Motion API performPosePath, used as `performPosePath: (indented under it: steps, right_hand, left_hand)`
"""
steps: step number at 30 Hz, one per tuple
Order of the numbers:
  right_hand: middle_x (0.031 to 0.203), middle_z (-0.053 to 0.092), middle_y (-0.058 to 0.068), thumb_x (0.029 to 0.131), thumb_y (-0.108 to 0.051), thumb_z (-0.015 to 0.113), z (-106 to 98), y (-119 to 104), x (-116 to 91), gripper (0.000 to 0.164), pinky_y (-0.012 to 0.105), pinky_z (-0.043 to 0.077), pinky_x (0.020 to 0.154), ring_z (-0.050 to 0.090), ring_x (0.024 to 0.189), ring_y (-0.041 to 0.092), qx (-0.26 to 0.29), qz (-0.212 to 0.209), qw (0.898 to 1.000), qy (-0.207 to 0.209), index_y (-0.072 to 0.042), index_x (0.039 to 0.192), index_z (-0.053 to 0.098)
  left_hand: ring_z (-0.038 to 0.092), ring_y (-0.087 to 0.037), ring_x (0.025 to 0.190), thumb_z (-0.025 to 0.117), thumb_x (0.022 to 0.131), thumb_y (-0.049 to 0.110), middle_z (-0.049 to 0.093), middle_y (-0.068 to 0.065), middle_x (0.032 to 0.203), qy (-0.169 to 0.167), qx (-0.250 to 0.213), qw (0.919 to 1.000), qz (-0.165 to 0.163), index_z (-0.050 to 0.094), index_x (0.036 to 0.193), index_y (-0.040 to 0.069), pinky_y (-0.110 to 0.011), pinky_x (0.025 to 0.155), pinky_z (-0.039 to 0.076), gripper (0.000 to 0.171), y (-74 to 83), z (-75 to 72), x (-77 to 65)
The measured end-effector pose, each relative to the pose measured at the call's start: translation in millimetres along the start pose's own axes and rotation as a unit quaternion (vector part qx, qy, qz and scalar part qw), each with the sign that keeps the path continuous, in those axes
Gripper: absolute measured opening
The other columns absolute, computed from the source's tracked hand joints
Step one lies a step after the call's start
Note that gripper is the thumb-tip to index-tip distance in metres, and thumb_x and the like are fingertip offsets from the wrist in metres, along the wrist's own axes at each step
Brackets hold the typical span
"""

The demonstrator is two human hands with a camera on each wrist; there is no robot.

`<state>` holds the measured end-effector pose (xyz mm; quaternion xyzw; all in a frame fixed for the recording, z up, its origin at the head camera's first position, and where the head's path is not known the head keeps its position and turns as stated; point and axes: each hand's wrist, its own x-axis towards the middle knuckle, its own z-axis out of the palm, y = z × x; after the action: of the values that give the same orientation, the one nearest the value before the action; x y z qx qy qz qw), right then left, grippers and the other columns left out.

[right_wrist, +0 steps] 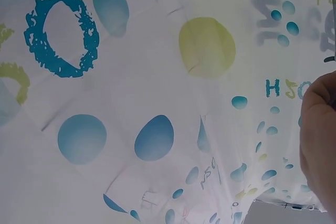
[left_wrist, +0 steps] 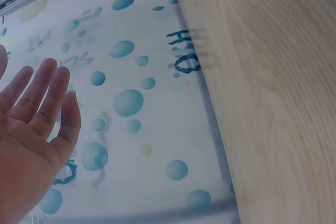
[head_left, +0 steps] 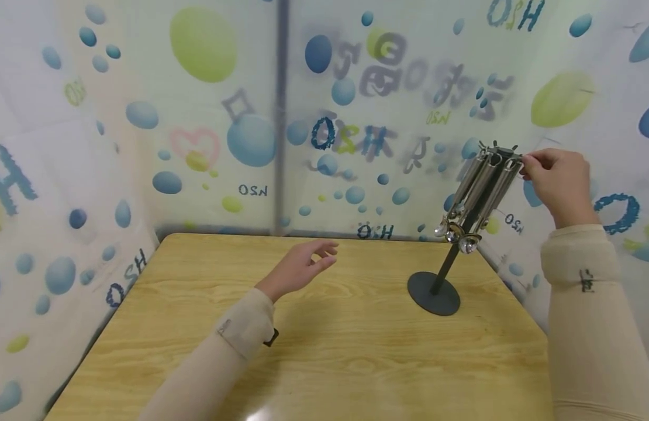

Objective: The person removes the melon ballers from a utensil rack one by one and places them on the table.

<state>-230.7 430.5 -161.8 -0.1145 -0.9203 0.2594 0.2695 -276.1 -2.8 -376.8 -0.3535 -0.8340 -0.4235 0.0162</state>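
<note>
A dark stand [head_left: 434,293] with a round base holds several shiny metal spoons [head_left: 468,244] that hang from hooks around its top, handles up and bowls down. At the right side of that top, my right hand [head_left: 562,182] pinches the upper end of one spoon's handle between thumb and finger; the fingertips partly hide the hook there. My left hand [head_left: 302,266] hovers over the table with loosely bent fingers and holds nothing. In the left wrist view its palm and spread fingers show. The right wrist view catches only the edge of the right hand [right_wrist: 319,145].
A wood-grain table [head_left: 356,351] spans the foreground, with the stand near its back right. Printed curtains [head_left: 209,146] with blue and green drops enclose the back and both sides. A dark band [head_left: 271,337] sits at the left cuff.
</note>
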Motion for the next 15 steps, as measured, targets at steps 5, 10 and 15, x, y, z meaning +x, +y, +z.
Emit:
performPosePath:
  steps: [5, 10, 15]
  right_hand:
    - [0.110, 0.067, 0.019, 0.107, -0.036, 0.049, 1.8, 5.2, 1.2, 0.049, 0.013, 0.041, 0.065, 0.051, 0.073, -0.004, -0.004, -0.019, 1.000, 0.006, 0.004, 0.132, 0.063]
    - [0.112, 0.065, 0.020, 0.107, -0.037, 0.048, 2.2, 8.6, 3.7, 0.051, 0.015, 0.042, 0.067, 0.053, 0.078, 0.003, -0.002, -0.019, 1.000, 0.003, 0.003, 0.134, 0.062]
    - [0.114, 0.064, 0.020, 0.107, -0.036, 0.047, 1.0, 8.9, 7.1, 0.050, 0.016, 0.043, 0.068, 0.054, 0.082, 0.008, -0.002, -0.022, 1.000, 0.003, 0.003, 0.135, 0.062]
  left_hand:
    - [0.063, -0.014, 0.113, 0.057, 0.107, 0.028, 0.068, 0.003, 0.125, -0.001, 0.004, 1.0000, -0.001, 0.056, 0.144, 0.015, -0.037, 0.090, 0.055, 0.039, 3.7, 8.2, 10.7]
    - [0.062, -0.016, 0.114, 0.056, 0.107, 0.029, 0.067, 0.000, 0.128, -0.009, -0.004, 0.9999, 0.010, 0.056, 0.143, 0.013, -0.038, 0.091, 0.055, 0.039, 8.9, 17.3, 20.4]
    - [0.061, -0.013, 0.114, 0.054, 0.107, 0.033, 0.066, 0.000, 0.129, -0.014, -0.012, 0.9998, 0.010, 0.056, 0.143, 0.016, -0.037, 0.092, 0.055, 0.040, 13.7, 24.3, 31.3]
